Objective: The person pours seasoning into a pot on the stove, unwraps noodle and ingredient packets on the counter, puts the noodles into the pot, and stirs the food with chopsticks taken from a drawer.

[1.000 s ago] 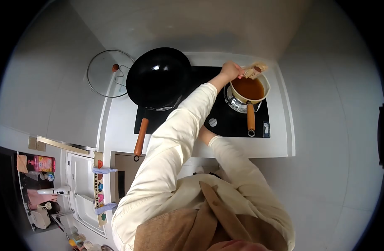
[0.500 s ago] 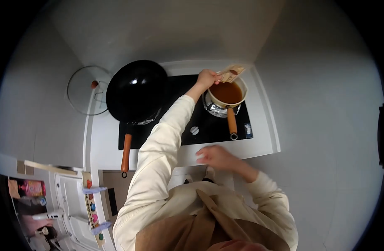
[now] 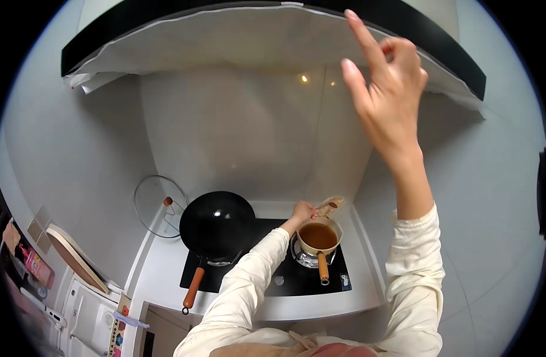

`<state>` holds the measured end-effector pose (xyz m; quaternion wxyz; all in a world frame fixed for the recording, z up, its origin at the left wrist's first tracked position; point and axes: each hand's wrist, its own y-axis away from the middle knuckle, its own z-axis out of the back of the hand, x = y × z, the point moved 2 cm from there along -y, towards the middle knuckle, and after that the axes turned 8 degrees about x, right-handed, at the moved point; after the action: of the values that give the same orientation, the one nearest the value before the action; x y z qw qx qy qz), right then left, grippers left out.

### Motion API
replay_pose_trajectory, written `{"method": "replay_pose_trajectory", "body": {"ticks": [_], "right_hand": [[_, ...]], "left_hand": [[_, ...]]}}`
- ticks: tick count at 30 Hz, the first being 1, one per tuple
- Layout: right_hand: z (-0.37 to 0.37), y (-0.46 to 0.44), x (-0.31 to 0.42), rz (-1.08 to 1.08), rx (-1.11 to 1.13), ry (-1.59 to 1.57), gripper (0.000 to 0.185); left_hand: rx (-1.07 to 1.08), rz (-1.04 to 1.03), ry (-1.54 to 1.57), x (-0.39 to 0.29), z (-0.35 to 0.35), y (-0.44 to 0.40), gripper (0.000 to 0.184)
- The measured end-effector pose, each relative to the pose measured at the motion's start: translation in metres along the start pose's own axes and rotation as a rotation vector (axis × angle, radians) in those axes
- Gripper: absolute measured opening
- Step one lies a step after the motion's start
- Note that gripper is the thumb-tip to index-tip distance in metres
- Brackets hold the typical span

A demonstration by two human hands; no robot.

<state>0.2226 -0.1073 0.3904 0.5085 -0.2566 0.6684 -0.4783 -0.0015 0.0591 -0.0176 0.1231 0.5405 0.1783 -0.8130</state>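
Note:
My left hand (image 3: 304,210) is closed on a tan packet with brown markings (image 3: 330,206). It holds the packet just behind the far rim of a small cream saucepan (image 3: 318,235) with a wooden handle. Brown liquid is in the saucepan, which sits on the right burner. My right hand (image 3: 394,86) is raised high in front of the range hood (image 3: 404,30). Its index finger points up towards the hood's front edge, the thumb stands apart and the other fingers are curled. Nothing is in it. Whether the fingertip touches the hood, I cannot tell.
A black wok (image 3: 218,223) with a wooden handle is on the left of the black stove (image 3: 285,287). A glass lid (image 3: 160,207) leans upright behind it, at the left wall. Lower left are a sink (image 3: 85,309) and a wooden cutting board (image 3: 77,259).
My right hand has risen from the counter's front edge up to the hood. My view has tilted up, bringing the hood in. My left hand still holds the packet at the saucepan.

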Motion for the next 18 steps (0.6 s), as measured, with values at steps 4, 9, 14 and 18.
{"method": "replay_pose_trajectory", "body": {"ticks": [4, 9, 14, 18], "right_hand": [[-0.019, -0.034, -0.003, -0.173, 0.086, 0.090, 0.052], [-0.034, -0.047, -0.003, -0.143, -0.007, 0.251, 0.048], [-0.031, -0.056, 0.016, -0.075, -0.043, 0.246, 0.050], [-0.044, -0.063, 0.024, -0.040, -0.003, 0.226, 0.051]], "left_hand": [[-0.027, 0.036, 0.001, -0.009, 0.005, 0.003, 0.018], [0.008, 0.047, -0.006, -0.036, 0.010, 0.026, 0.020], [0.001, 0.025, -0.049, -0.046, 0.011, 0.033, 0.023], [0.028, 0.023, -0.099, -0.053, 0.011, 0.035, 0.022]]}}
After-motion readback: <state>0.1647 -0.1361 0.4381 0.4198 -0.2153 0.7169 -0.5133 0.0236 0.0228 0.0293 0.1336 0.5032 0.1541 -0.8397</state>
